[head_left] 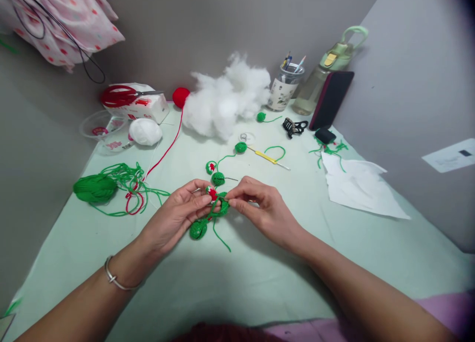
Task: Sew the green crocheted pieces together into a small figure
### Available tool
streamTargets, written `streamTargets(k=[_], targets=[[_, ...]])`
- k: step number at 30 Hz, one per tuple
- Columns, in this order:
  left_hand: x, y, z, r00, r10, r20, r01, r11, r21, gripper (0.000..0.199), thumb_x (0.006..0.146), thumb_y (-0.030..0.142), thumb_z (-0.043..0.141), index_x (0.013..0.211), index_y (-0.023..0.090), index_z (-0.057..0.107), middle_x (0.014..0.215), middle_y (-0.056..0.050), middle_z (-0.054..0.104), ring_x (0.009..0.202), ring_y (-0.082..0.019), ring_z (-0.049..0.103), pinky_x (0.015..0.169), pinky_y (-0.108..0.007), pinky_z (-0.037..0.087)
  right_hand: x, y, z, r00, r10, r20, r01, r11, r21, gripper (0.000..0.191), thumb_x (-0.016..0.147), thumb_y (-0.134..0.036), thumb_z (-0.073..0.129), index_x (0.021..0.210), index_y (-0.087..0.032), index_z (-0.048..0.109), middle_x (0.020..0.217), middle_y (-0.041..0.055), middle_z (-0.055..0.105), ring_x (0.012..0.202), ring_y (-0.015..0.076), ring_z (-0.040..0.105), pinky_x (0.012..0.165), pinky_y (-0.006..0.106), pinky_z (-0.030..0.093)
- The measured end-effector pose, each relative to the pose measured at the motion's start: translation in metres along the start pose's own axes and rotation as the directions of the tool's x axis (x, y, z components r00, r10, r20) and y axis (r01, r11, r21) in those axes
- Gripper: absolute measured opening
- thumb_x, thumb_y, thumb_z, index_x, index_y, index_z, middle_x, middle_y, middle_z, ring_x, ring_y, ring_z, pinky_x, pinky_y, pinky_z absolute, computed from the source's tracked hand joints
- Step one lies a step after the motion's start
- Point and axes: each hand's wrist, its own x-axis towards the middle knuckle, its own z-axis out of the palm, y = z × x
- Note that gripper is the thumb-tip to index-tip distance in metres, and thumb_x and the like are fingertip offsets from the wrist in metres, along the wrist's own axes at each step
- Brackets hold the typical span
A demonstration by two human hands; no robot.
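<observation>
My left hand (185, 206) is closed around a small crocheted piece (213, 193) in red, white and green, pinching it between thumb and fingers. My right hand (256, 198) meets it from the right, thumb and forefinger pressed together at the green part (223, 206). Whatever thin thing sits between those fingertips is too small to name. Below hangs a green crocheted ball (198, 229) and a loose green yarn tail (222, 239). Just beyond lie another green crocheted ball (218, 178), with a thin dark needle-like tip beside it, and a small red-and-green crocheted piece (211, 168).
A yellow-handled crochet hook (266, 157) lies near a green ball (241, 147). Green yarn (95, 187) is tangled at left. Behind are white stuffing (230, 102), red yarn (181, 97), scissors (120, 95), a pen cup (282, 89), bottle (309, 87), phone (331, 100) and paper (356, 186).
</observation>
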Motion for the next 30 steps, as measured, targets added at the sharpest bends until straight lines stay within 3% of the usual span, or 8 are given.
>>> streamTargets(k=[14, 21, 30], targets=[[-0.0018, 0.001, -0.0002, 0.999, 0.03, -0.033, -0.029, 0.999, 0.029, 0.018, 0.082, 0.017, 0.077, 0.094, 0.019, 0.063, 0.083, -0.002, 0.074, 0.077, -0.012, 0.071, 0.078, -0.021, 0.056, -0.0014, -0.0002, -0.0022, 0.999, 0.015, 0.029, -0.015, 1.0, 0.003, 0.019, 0.09, -0.013, 0.06, 0.097, -0.018, 0.077, 0.079, 0.0007, 0.056, 0.073, 0.0136, 0.053, 0.067, 0.03, 0.04], [-0.0005, -0.0005, 0.0015, 0.993, 0.109, -0.035, -0.104, 0.987, 0.12, 0.018, 0.082, 0.02, 0.078, 0.096, 0.021, 0.067, 0.077, 0.002, 0.068, 0.072, -0.01, 0.065, 0.069, -0.017, 0.051, -0.0021, -0.0026, -0.0034, 0.996, 0.074, 0.051, -0.076, 0.997, 0.033, 0.018, 0.088, -0.012, 0.06, 0.094, -0.017, 0.077, 0.08, 0.0007, 0.057, 0.072, 0.0127, 0.053, 0.066, 0.029, 0.04], [-0.0035, 0.0017, 0.0052, 0.994, 0.102, -0.043, -0.097, 0.99, 0.105, 0.019, 0.078, 0.021, 0.081, 0.087, 0.02, 0.064, 0.079, 0.001, 0.07, 0.074, -0.013, 0.069, 0.072, -0.022, 0.053, 0.0011, -0.0017, 0.0026, 0.991, 0.121, 0.064, -0.132, 0.97, 0.204, 0.009, 0.085, -0.018, 0.064, 0.085, -0.017, 0.073, 0.082, 0.001, 0.061, 0.072, 0.0127, 0.052, 0.066, 0.028, 0.04]])
